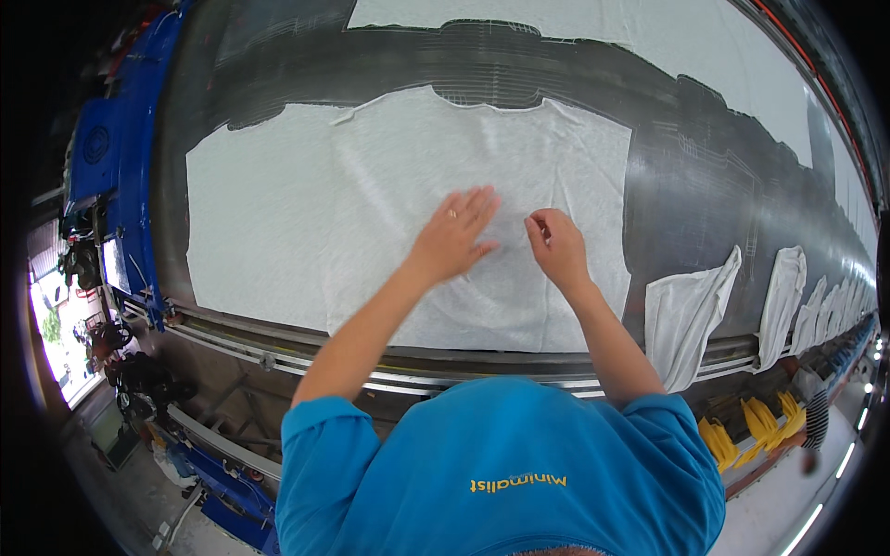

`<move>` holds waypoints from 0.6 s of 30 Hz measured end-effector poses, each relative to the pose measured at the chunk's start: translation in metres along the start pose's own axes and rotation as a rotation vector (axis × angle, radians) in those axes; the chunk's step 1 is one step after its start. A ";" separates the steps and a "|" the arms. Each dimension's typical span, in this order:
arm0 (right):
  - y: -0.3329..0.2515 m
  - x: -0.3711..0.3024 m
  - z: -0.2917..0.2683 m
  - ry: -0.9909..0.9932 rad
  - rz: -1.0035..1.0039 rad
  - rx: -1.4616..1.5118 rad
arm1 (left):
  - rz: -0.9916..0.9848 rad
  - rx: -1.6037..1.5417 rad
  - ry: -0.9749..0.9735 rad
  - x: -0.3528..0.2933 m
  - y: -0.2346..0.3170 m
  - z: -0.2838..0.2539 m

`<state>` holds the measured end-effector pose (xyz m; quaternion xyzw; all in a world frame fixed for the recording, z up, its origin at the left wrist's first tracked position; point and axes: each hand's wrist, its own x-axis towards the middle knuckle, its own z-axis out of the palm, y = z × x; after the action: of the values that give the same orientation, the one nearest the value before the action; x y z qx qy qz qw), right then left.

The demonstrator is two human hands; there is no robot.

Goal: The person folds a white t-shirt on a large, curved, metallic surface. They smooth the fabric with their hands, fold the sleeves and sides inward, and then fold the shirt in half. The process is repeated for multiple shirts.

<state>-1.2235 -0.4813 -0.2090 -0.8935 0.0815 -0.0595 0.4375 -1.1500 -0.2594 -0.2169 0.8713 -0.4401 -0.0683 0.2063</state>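
Observation:
Two white fabric panels cut like shirt pieces lie on a long dark table. The upper white panel (389,185) has a curved neckline at its far edge and soft wrinkles. It overlaps the lower white panel (260,213), which shows flat on the left. My left hand (454,232) is over the middle of the upper panel, palm down with fingers stretched out and a ring on one. Just to its right, my right hand (558,246) is closed over the same panel, fingers curled toward the thumb. Whatever it may hold is hidden.
The dark table (686,185) runs far to the right. More white fabric (575,20) lies along its far side. Folded white cloths (691,310) hang over the near edge at right. A blue machine frame (139,157) borders the left end. Yellow cloths (760,426) hang below the table.

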 end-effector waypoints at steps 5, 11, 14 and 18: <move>0.031 0.014 -0.026 0.189 0.029 0.028 | 0.114 0.182 -0.106 0.066 -0.062 -0.003; 0.110 -0.006 -0.090 0.498 0.275 -0.188 | 0.116 0.255 -0.094 0.111 -0.086 -0.002; 0.145 -0.019 -0.113 0.694 0.438 -0.192 | 0.061 0.285 -0.047 0.122 -0.092 0.005; 0.166 -0.025 -0.107 0.704 0.324 -0.404 | 0.036 0.292 -0.033 0.132 -0.094 0.007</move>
<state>-1.2821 -0.6592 -0.2761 -0.8622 0.3747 -0.2738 0.2030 -1.0025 -0.3167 -0.2542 0.8827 -0.4642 -0.0142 0.0715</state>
